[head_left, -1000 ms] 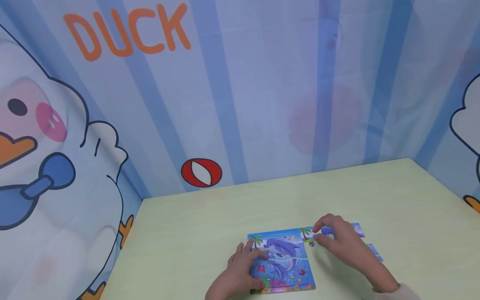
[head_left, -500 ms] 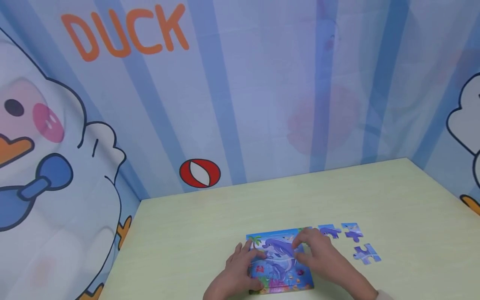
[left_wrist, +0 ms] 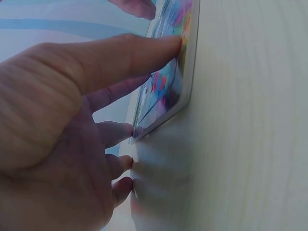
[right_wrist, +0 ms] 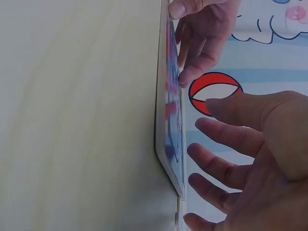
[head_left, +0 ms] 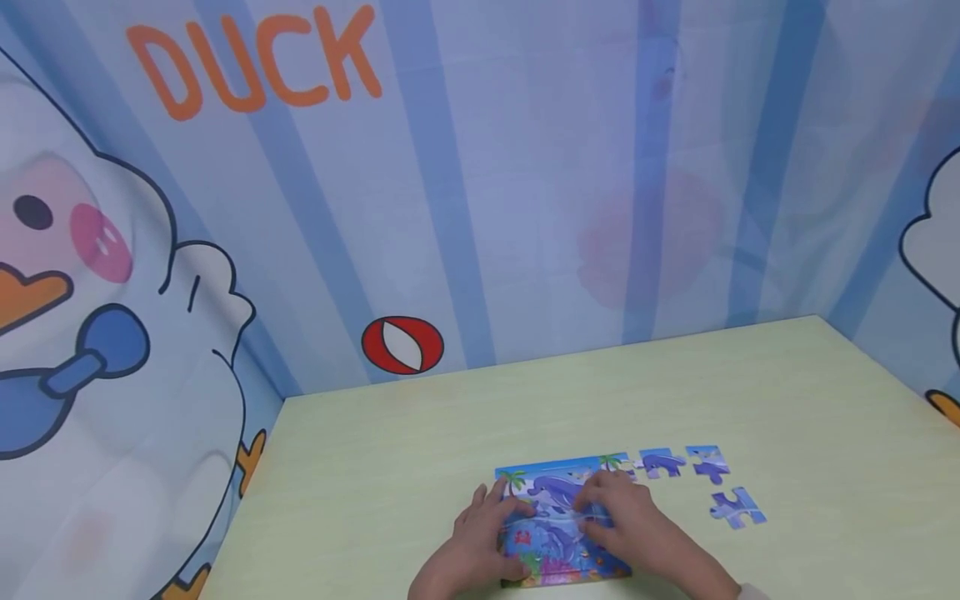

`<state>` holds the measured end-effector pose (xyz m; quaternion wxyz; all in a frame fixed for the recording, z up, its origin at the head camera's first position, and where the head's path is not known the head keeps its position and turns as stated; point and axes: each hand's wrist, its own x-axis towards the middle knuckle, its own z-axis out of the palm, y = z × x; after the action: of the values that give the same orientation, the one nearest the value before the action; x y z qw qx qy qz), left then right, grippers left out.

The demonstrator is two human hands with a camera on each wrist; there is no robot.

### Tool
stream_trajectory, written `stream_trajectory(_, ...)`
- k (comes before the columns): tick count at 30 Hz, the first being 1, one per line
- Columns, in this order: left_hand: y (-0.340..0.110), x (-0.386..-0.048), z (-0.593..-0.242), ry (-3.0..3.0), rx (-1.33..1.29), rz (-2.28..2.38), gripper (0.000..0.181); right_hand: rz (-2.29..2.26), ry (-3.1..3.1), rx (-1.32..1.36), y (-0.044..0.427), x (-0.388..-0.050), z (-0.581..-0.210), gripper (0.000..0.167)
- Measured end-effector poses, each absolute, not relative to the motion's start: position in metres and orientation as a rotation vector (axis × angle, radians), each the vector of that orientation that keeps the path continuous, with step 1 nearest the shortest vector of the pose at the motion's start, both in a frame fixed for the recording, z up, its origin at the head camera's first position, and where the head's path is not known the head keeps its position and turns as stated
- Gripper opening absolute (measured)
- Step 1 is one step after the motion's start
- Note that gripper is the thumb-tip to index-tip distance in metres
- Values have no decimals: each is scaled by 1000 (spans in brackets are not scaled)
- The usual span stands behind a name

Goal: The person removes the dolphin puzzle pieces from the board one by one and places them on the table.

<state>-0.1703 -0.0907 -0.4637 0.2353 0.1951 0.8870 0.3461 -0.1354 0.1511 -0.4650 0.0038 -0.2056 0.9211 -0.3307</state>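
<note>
A flat dolphin puzzle board (head_left: 557,546) lies on the table in the head view. My left hand (head_left: 476,542) rests at its left side; in the left wrist view the thumb of that hand (left_wrist: 72,120) touches the face near the edge and the other fingers spread along the far side. Over the right half of the board is my right hand (head_left: 637,521), fingers slightly bent. The right wrist view shows this hand (right_wrist: 260,159) with fingers apart beside the board (right_wrist: 161,106), no piece visible between them.
Loose puzzle pieces lie on the pale table (head_left: 450,442): a dolphin piece (head_left: 662,463), one to its right (head_left: 707,463) and one nearer the front (head_left: 738,507). Another, partly covered, is by the board's top right corner. A printed curtain (head_left: 525,208) stands behind.
My right hand has moved left and slightly down from the loose pieces onto the board's right half, uncovering those pieces. The palm-tree piece's exposed area has changed; my left hand stays in place.
</note>
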Motion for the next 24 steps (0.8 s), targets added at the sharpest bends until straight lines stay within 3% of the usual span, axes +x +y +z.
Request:
stream_trajectory(14, -93, -172, -465, 2419, 533, 956, 48, -846, 2839, -636, 140, -140, -468, 20)
stream_trajectory(24, -91, -172, -464, 2414, 536, 979, 48, -842, 2879, -698, 141, -143, -470, 13)
